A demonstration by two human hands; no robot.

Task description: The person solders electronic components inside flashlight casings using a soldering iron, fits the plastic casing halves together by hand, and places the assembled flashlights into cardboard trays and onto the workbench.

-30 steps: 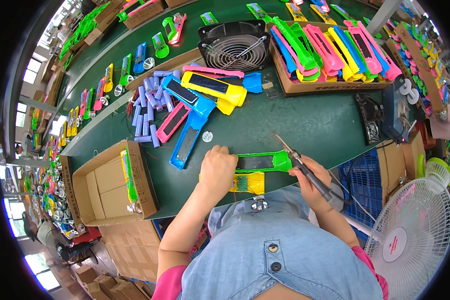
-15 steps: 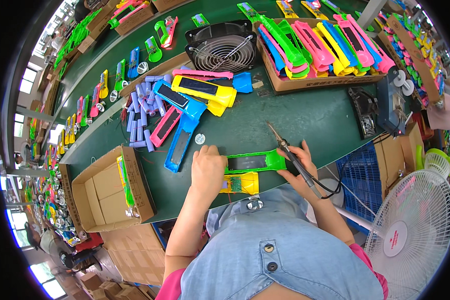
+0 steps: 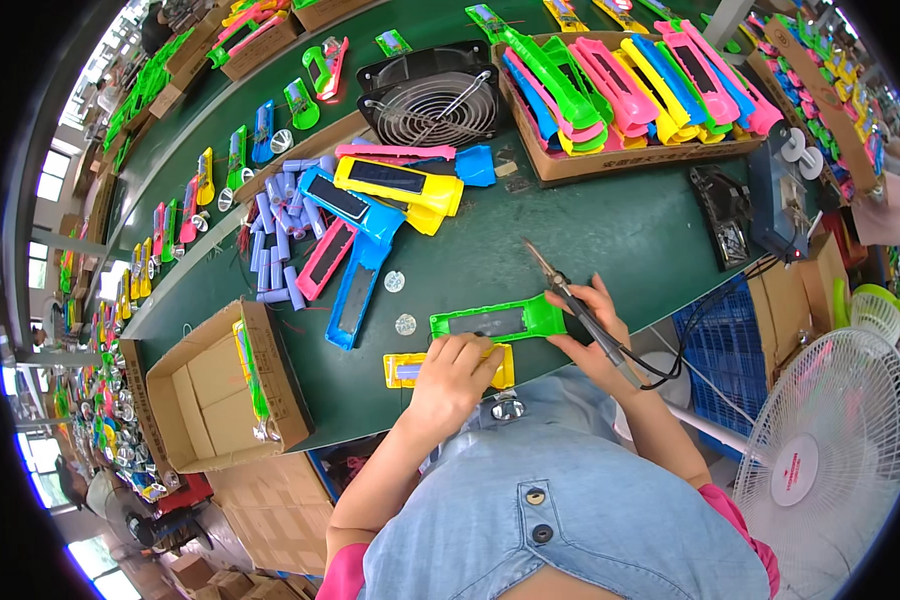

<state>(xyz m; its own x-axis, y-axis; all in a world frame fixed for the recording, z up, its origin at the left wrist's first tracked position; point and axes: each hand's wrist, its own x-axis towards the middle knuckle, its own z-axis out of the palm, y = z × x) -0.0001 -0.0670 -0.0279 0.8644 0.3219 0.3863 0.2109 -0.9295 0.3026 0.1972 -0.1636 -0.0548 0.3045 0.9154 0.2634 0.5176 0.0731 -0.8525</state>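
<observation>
My right hand (image 3: 598, 335) is closed round a soldering iron (image 3: 586, 316), its tip pointing up and left over the table. The thumb and a finger of that hand also touch the wide right end of a green flashlight casing (image 3: 544, 316) with a dark panel. Just below it lies a yellow flashlight casing (image 3: 394, 371) holding a purple battery cell (image 3: 408, 372). My left hand (image 3: 452, 380) lies over the yellow casing's middle, fingers bent against it; the circuit board there is hidden. A round silvery reflector (image 3: 507, 408) sits at the table edge below.
Beyond lie loose purple cells (image 3: 282, 225), stacked colored casings (image 3: 370, 215) and two small pale discs (image 3: 405, 324). A black fan (image 3: 435, 105) and a full carton (image 3: 640, 165) stand at the back. An open carton (image 3: 285, 385) is left; a white fan (image 3: 820, 460) stands right.
My left hand has let go of the green casing's left end and moved down onto the yellow casing, which has shifted left. A second pale disc now shows. The right hand keeps the iron.
</observation>
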